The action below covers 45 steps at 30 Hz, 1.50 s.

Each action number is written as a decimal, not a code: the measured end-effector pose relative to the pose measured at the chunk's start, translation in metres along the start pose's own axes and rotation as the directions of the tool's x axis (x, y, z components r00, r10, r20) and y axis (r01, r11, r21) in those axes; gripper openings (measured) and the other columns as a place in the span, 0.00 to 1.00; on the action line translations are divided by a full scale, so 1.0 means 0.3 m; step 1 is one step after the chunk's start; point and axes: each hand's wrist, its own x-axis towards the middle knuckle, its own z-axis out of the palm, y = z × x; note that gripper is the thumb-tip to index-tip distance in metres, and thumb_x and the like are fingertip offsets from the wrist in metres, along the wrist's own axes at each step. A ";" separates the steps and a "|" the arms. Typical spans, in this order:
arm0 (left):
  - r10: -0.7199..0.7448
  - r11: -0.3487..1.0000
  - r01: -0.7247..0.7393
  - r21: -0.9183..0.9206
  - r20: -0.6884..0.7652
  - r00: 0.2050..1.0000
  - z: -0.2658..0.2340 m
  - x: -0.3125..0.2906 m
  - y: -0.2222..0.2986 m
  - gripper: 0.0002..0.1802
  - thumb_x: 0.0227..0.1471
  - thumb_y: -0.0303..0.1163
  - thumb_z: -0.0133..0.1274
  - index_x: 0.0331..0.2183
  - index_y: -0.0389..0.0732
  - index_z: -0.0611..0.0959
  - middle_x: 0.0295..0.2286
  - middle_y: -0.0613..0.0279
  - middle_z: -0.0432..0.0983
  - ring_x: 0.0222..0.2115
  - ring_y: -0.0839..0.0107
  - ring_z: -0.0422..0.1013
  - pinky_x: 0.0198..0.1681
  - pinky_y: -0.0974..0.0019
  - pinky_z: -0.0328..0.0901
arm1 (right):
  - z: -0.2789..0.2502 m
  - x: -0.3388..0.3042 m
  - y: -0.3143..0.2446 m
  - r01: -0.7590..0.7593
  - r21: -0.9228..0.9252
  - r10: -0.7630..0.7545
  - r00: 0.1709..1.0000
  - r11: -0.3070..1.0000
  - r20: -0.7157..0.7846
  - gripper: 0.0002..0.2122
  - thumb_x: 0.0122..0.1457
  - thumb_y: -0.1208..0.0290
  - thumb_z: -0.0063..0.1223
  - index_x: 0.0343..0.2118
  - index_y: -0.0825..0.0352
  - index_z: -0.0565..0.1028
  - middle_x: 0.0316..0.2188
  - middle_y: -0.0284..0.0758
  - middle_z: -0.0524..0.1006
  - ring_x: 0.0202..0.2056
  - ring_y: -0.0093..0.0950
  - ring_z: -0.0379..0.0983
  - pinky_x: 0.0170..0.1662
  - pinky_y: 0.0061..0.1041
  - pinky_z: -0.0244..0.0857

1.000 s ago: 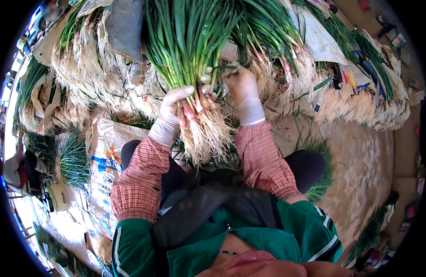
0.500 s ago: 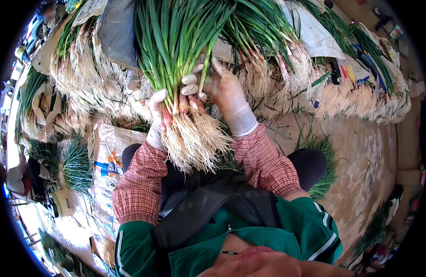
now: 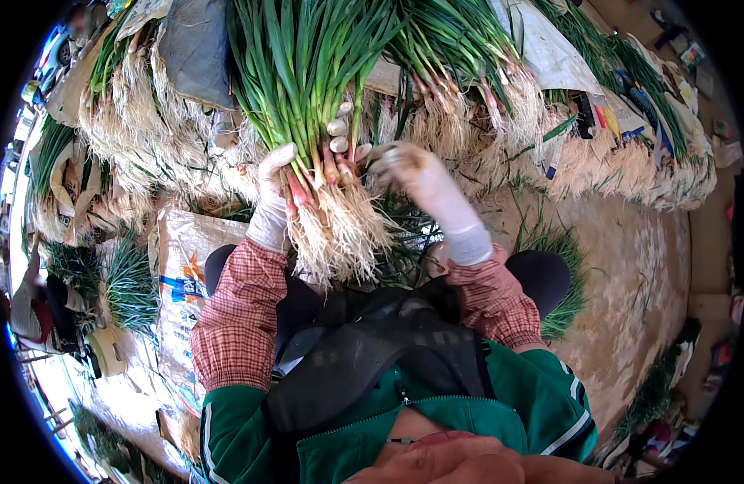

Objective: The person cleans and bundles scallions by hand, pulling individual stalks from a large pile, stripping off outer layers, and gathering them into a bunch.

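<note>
left hand (image 3: 273, 194) wrapped around green onion bunch (image 3: 315, 121); right hand (image 3: 408, 171) loosely curled beside it; next, likely tidying the stalks.

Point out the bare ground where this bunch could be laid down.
Most free: the tan ground right of the right hand, below the rooty row of piles. The printed sack by the left hand has some room. Ahead is crowded: the bunch meets stacked onions.
</note>
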 end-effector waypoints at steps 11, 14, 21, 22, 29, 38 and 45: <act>0.034 0.997 -0.038 -0.074 -0.063 0.997 0.062 -0.014 -0.024 0.44 0.46 0.52 0.51 0.59 0.39 0.59 0.55 0.51 0.59 0.57 0.56 0.57 0.58 0.37 0.51 | -0.180 -0.019 0.231 0.175 -0.683 -0.283 0.958 0.709 -0.048 0.14 0.56 0.81 0.44 0.44 0.64 0.77 0.40 0.40 0.78 0.33 0.30 0.76 0.39 0.26 0.71; 0.008 0.998 -0.010 -0.060 -0.039 0.999 0.028 -0.011 -0.039 0.42 0.47 0.52 0.50 0.59 0.40 0.60 0.58 0.51 0.57 0.59 0.55 0.54 0.57 0.34 0.51 | -0.294 0.078 0.032 -0.075 -0.574 -0.307 0.785 0.815 -0.538 0.09 0.59 0.70 0.49 0.38 0.65 0.78 0.25 0.35 0.79 0.21 0.22 0.72 0.29 0.22 0.67; -0.042 0.998 0.044 -0.044 0.037 0.998 0.058 0.016 -0.048 0.51 0.43 0.58 0.50 0.59 0.34 0.57 0.55 0.42 0.59 0.58 0.42 0.52 0.62 0.51 0.48 | -0.259 0.070 0.050 0.027 0.192 0.061 0.897 0.981 -0.437 0.13 0.59 0.62 0.48 0.30 0.67 0.78 0.22 0.35 0.77 0.22 0.24 0.71 0.29 0.26 0.65; -0.075 0.996 0.077 -0.046 0.054 0.996 0.048 0.016 -0.051 0.51 0.42 0.58 0.51 0.59 0.35 0.57 0.54 0.44 0.61 0.58 0.42 0.52 0.63 0.50 0.46 | -0.205 0.038 0.080 0.091 0.359 0.054 0.926 0.929 -0.373 0.14 0.60 0.62 0.47 0.29 0.68 0.77 0.21 0.32 0.76 0.21 0.21 0.69 0.28 0.24 0.64; -0.230 0.971 0.226 -0.081 -0.048 0.972 -0.044 -0.014 -0.084 0.48 0.40 0.50 0.54 0.56 0.29 0.61 0.50 0.40 0.65 0.52 0.46 0.63 0.55 0.50 0.61 | -0.019 -0.025 0.067 -0.185 0.111 0.143 0.940 0.976 0.311 0.25 0.63 0.47 0.37 0.31 0.69 0.73 0.21 0.31 0.72 0.24 0.21 0.70 0.29 0.21 0.65; -0.201 0.971 0.231 0.057 -0.328 0.923 0.023 -0.017 -0.092 0.29 0.43 0.37 0.56 0.45 0.27 0.73 0.29 0.43 0.78 0.18 0.66 0.75 0.17 0.72 0.70 | 0.129 0.176 0.111 -0.096 0.735 0.281 0.951 0.671 -0.131 0.11 0.62 0.74 0.40 0.44 0.72 0.72 0.29 0.34 0.74 0.30 0.22 0.70 0.33 0.18 0.66; -0.181 0.983 0.176 -0.052 -0.090 0.979 0.026 -0.046 -0.061 0.42 0.42 0.54 0.51 0.53 0.35 0.67 0.49 0.42 0.65 0.51 0.48 0.64 0.55 0.49 0.60 | -0.012 0.113 0.302 0.126 -0.518 0.032 0.958 0.846 0.286 0.14 0.61 0.65 0.45 0.41 0.69 0.75 0.30 0.36 0.78 0.28 0.25 0.74 0.35 0.25 0.69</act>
